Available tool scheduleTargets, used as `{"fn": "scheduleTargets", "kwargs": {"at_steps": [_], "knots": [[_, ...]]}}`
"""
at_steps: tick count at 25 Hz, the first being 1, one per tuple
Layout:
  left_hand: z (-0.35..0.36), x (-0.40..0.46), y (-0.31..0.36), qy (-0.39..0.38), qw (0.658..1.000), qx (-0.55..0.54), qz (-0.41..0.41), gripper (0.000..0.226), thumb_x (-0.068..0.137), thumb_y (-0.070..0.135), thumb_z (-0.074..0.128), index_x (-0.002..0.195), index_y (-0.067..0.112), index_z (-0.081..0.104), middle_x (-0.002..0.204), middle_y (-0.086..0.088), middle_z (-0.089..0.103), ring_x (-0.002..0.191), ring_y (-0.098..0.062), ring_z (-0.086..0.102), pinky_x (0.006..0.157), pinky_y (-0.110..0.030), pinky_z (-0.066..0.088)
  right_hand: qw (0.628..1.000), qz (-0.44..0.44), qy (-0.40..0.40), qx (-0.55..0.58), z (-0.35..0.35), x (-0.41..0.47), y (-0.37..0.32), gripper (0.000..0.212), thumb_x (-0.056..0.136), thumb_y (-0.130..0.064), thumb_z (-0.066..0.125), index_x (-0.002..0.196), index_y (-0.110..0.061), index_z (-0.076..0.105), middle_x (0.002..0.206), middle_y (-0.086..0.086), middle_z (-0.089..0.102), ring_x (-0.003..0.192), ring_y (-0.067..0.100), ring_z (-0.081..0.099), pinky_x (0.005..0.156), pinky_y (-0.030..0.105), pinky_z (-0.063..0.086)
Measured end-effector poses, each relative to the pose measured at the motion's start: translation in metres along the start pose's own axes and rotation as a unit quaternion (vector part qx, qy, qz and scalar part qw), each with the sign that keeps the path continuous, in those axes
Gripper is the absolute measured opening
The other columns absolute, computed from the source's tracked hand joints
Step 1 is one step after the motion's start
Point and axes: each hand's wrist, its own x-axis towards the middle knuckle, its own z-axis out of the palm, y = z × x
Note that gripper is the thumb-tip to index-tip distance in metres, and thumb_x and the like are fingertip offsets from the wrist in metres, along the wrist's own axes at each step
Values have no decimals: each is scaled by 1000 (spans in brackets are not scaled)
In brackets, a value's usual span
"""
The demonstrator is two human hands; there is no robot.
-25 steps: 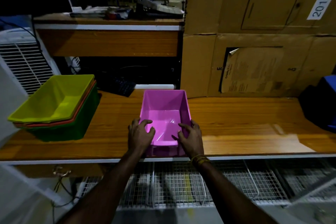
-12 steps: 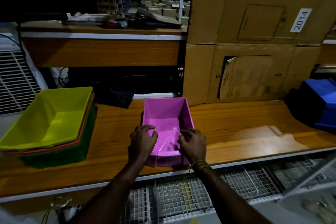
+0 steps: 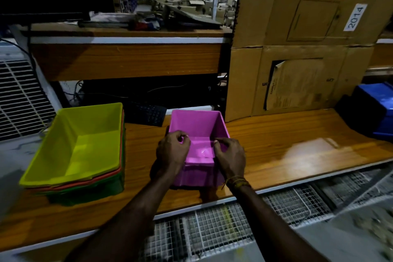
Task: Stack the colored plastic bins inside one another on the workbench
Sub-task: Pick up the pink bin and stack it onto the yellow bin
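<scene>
Pink plastic is what we have between us: the pink bin [image 3: 198, 132] sits on the wooden surface [image 3: 276, 144] close to its front edge, open side up and empty. We judge it light, since it is a thin moulded shell with nothing inside, and fairly stiff at the rim, though the long walls will likely flex if we squeeze them. The glossy sheen on its floor suggests a smooth, slightly slippery skin, so the rolled rim looks like the place to take hold rather than the flat sides.

Our left hand [image 3: 172, 151] curls over the near left rim, fingers hooked inward and pinching the edge. Our right hand [image 3: 230, 155] does the same on the near right rim, thumb and fingers closed on the plastic. Both grips sit at the near end, so the far end may dip when lifted; a hold nearer the middle of each long side would probably balance it better.

Well apart to the left, on the same surface, stands the nested stack: the yellow-green bin [image 3: 85, 140] on top, an orange rim showing under it, and the dark green bin [image 3: 89, 189] at the bottom. At the far right rests a blue bin [image 3: 374, 110], partly cut off. Behind stand stacked cardboard boxes [image 3: 297, 49] and a black keyboard [image 3: 148, 114].
</scene>
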Motion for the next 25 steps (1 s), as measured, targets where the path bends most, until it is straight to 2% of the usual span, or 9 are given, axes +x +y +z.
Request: {"fn": "scheduleTargets", "kwargs": {"at_steps": [5,9,14,18,21,25], "knots": [[-53,39,12,63,997,-23,34,18,87,34,62,92,21,74,86,-2,76,86,-31,69,65,-33,48,996,-68,41,41,2,7,-61,21,83,-35,62,92,-21,74,95,7,69,92,26,63,84,40,50],[-119,72,18,142,989,-11,45,20,86,36,61,96,24,74,88,-2,76,89,-29,70,66,-32,47,984,-138,43,100,8,18,-132,24,83,-36,60,93,-21,75,95,6,67,92,24,63,86,43,51],[-212,96,1,254,966,-10,52,22,87,38,59,99,25,74,87,0,76,85,-23,70,63,-26,39,962,-219,16,160,40,5,-215,24,81,-36,60,96,-25,75,97,6,63,93,23,63,86,45,50],[-275,96,-28,314,948,17,45,25,88,38,58,101,24,74,86,-3,76,81,-22,69,61,-24,35,953,-253,-24,165,72,-24,-262,24,82,-36,60,98,-27,75,103,6,61,96,26,58,88,40,47],[-301,87,-57,339,940,45,9,25,88,37,60,101,22,75,89,-6,76,87,-26,69,65,-29,40,945,-276,-65,166,97,-50,-280,25,81,-36,60,100,-28,74,106,6,59,99,29,57,90,37,43],[-308,75,-96,335,939,74,-38,23,88,34,62,99,21,76,89,-7,76,90,-31,68,69,-32,44,944,-275,-116,143,124,-73,-284,27,81,-37,59,102,-29,73,109,5,58,103,32,57,93,38,40]]}}
